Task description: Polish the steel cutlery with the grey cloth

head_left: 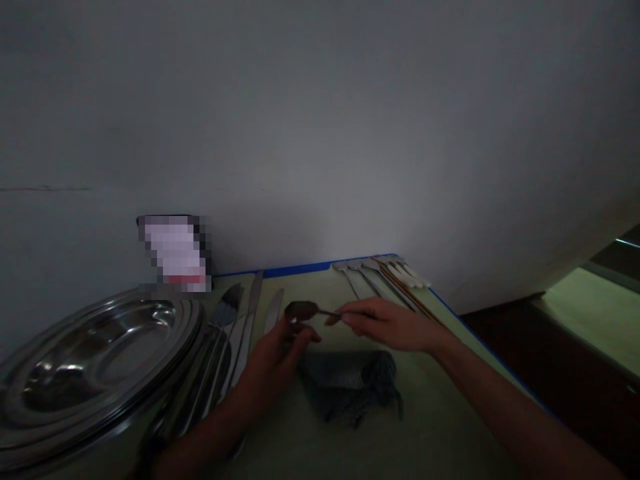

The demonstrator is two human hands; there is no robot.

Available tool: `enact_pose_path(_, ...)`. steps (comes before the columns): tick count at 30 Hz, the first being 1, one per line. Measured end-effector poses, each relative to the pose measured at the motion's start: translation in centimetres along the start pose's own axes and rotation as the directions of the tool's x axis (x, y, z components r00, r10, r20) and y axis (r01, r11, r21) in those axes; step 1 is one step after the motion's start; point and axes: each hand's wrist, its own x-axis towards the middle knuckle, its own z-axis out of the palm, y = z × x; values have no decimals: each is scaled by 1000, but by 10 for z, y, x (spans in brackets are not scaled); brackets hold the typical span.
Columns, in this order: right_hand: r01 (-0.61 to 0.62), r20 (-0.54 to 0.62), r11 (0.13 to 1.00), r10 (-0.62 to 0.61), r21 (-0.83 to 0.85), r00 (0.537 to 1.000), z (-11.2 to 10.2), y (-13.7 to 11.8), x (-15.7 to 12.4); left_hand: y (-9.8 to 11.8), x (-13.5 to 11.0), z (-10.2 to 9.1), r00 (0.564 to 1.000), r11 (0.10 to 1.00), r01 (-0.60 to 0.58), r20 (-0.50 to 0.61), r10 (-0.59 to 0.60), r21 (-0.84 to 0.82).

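Note:
A metal spoon (302, 309) is held level above the table, its bowl pointing left. My right hand (383, 325) pinches the handle between thumb and fingers. Close under the bowl is my left hand (277, 353), its fingers loosely curved and the thumb apart; whether a fingertip touches the bowl's edge is hard to see. Below both hands a crumpled dark grey-blue cloth (345, 383) lies on the table (430, 413). The light is dim and details are blurred.
Stacked oval metal dishes (187, 320) stand at the left, beside knives (254, 300) and other dark-handled cutlery (200, 380). Spoons (355, 265), brown chopsticks (403, 288) and white-handled cutlery (415, 277) lie at the back right. A phone (175, 250) leans against the wall (320, 133).

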Motion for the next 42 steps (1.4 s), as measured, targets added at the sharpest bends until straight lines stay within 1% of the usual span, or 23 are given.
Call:
enact_pose_path(1,-30,-88,998,25,-51,996,-3,8,2,-2,0,0,1000,999,-8,25,7,43)
enact_pose_path(2,-83,-181,989,60,-123,982,-6,17,4,-3,0,1,999,996,-15,53,10,84)
enact_pose_path(3,-141,-298,969,76,-203,952,-10,26,5,-5,0,2,997,992,-23,78,14,122)
enact_pose_path(5,-260,-425,900,95,-349,900,-14,43,8,-7,-2,3,993,981,-59,107,39,184)
enact_pose_path(6,-323,-457,854,116,-407,882,-15,49,10,-8,-2,4,992,976,-79,114,57,203)
enact_pose_path(9,-437,-501,744,160,-505,851,-10,56,17,-9,-4,4,985,969,-125,141,96,213)
enact_pose_path(11,-481,-532,708,174,-518,829,-4,55,23,-8,-5,4,973,964,-162,195,121,213)
enact_pose_path(14,-530,-564,664,193,-528,803,4,52,34,-5,-6,2,941,940,-254,283,185,229)
enact_pose_path(16,-557,-554,614,224,-559,802,8,50,40,-4,-7,2,921,920,-301,325,213,250)
enact_pose_path(19,-589,-535,533,273,-607,800,11,49,46,-4,-8,2,909,905,-321,358,212,279)
enact_pose_path(24,-603,-534,412,281,-683,797,15,47,48,-8,-6,4,910,894,-330,355,216,302)
enact_pose_path(27,-601,-539,378,267,-704,799,17,46,48,-9,-5,5,911,893,-331,350,218,306)
enact_pose_path(31,-589,-532,361,252,-723,808,18,49,47,-10,-6,6,912,890,-336,341,225,310)
enact_pose_path(36,-587,-522,382,270,-714,809,19,52,47,-12,-7,6,910,880,-348,343,233,323)
enact_pose_path(38,-590,-537,398,248,-702,806,19,49,45,-12,-6,6,910,878,-351,340,238,326)
enact_pose_path(40,-574,-547,467,208,-673,811,20,42,42,-11,-6,6,909,875,-353,343,238,330)
enact_pose_path(42,-507,-516,607,179,-612,837,21,32,34,-10,-5,6,911,868,-353,341,233,349)
